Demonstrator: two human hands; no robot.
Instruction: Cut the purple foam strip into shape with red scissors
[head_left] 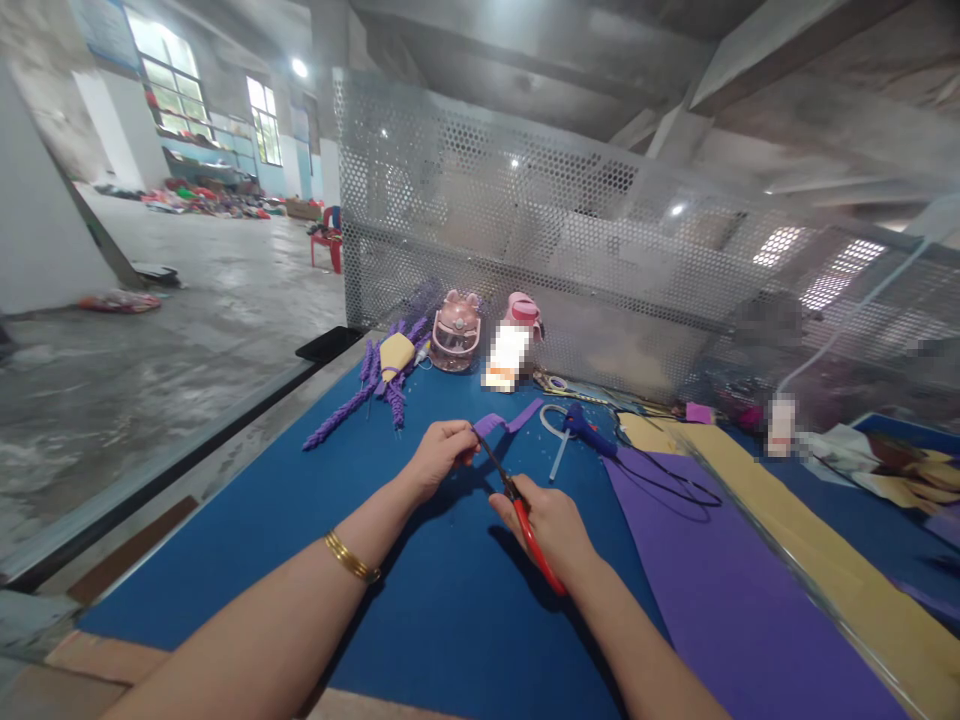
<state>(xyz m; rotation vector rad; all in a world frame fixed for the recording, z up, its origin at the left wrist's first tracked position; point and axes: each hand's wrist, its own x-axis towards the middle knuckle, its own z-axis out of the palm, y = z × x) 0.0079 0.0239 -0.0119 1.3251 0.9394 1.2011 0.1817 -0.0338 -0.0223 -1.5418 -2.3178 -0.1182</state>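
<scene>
My left hand (444, 455) pinches one end of a purple strip (517, 415), which curls away to the right above the table. In my right hand (551, 525) is a pair of scissors (536, 550) with red handles. Their blades point up and left, reaching the strip close to my left fingertips; whether they are cutting into it I cannot tell. Right of my hands lies a large purple sheet (720, 550). A blue glue gun (589, 430) with a dark cord rests at that sheet's far end.
Purple braided stems with a yellow piece (396, 356) lie on the blue tabletop (285, 530) at the far left. A pink bear-eared container (456, 335) and a lit phone (506, 355) stand before a perforated metal screen (510, 200). Yellow sheets (847, 570) run along the right.
</scene>
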